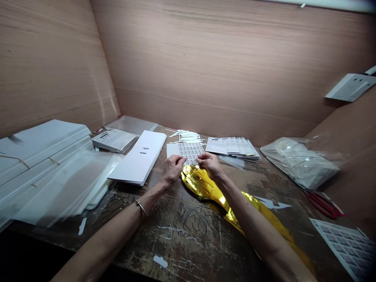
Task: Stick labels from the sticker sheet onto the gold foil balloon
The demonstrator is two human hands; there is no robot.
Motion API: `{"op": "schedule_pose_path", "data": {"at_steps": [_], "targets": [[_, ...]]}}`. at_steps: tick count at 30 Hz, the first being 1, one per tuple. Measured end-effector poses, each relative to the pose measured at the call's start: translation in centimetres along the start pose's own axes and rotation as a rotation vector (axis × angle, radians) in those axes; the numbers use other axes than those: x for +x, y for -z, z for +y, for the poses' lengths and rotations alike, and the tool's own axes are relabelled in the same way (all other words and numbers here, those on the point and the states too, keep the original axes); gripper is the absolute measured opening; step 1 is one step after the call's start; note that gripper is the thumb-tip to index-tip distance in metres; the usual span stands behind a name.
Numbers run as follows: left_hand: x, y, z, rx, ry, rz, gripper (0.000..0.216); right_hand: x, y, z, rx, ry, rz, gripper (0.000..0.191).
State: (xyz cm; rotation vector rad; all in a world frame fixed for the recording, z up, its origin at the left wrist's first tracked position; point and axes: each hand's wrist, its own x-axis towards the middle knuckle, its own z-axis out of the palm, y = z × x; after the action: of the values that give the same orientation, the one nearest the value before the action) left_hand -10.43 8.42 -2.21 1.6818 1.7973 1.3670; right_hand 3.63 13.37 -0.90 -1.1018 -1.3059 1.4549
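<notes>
So we've got both hands up over the middle of the desk [173,243], about halfway to its back edge. Left hand [174,170] and right hand [210,163] have their fingers curled in, thumbs near the fingertips, with a small gap between the two hands. We honestly can't tell if either pinch is closed on something thin, or what.

The gold foil [202,186] starts right below them and runs under the right forearm toward the desk's near right corner. The printed label sheet [190,152] lies just beyond, nearer the back edge.

If it's fine fingertip work on a label or the foil, as we'd guess, we'd keep both pinches light and level, and pull evenly so nothing creases or tears. Probably worth keeping the right forearm off the foil too, since dragging it could wrinkle the thing. We'd also leave the white card stack [141,156], left of the hands, alone; a stray elbow might fan it out.
</notes>
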Motion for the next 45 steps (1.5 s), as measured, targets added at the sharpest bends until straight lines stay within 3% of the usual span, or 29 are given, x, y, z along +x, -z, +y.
{"op": "schedule_pose_path", "data": {"at_steps": [3,8,14,22,36,41,45], "targets": [[-1.7,-1.0,1.7,-0.376,0.174,-0.135,0.025,-1.2,-0.2,0.0,0.051,0.008,-0.012,0.023],[-3.0,-1.9,2.5,-0.712,0.455,-0.138,0.015,-2.5,-0.2,-0.4,-0.061,0.048,-0.029,0.020],[-3.5,-1.2,2.4,-0.698,0.512,-0.190,0.012,-3.4,0.5,-0.9,-0.341,0.026,-0.157,0.019],[-4.1,-0.9,2.5,-0.634,0.506,-0.240,0.008,-3.2,0.6,-0.1,-0.419,-0.010,-0.224,0.018],[-4.2,-0.9,2.6,-0.609,0.507,-0.247,0.009,-3.0,0.7,0.8,-0.512,0.021,-0.212,0.013],[-4.3,-0.6,2.9,-0.518,0.507,-0.188,0.027,-3.0,0.3,0.4,-0.563,0.053,-0.136,0.015],[-4.3,-0.5,2.8,-0.519,0.551,-0.120,0.034,-2.6,-0.2,0.0,-0.513,0.006,-0.162,0.015]]}}
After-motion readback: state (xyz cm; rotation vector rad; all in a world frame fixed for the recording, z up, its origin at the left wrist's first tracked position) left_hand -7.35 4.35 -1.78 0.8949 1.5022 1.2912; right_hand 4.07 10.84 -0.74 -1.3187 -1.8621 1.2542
